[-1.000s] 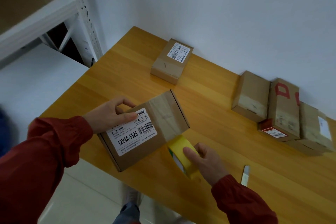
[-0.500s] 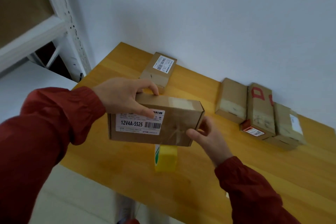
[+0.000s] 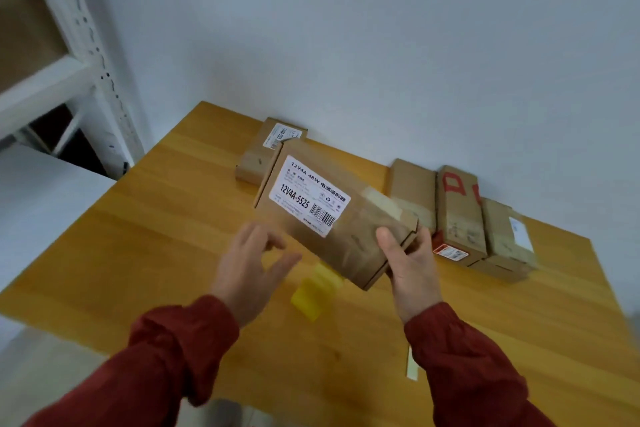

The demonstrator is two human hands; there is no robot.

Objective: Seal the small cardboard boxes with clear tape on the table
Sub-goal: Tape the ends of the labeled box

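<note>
Above the table (image 3: 145, 236), our right hand (image 3: 412, 262) grips the labelled box (image 3: 332, 215) by its near end; our left hand (image 3: 252, 267) hovers just beside it, fingers loose and apart.

Wall (image 3: 381, 28): plain, pale grey-white, filling the view from 11 through 2 o'clock, softly and evenly lit. Table (image 3: 156, 236): honey-coloured wood with visible grain, far edge set against the wall, one corner pointing to 11 o'clock, its near-left edge running down toward 8 o'clock. Shelving rack (image 3: 93, 55): white metal, one perforated upright and a horizontal shelf beam at 10 o'clock, a dark gap beneath; below it a flat white surface (image 3: 45, 191) at 9 o'clock and pale floor (image 3: 52, 367) at 7 o'clock.
</note>
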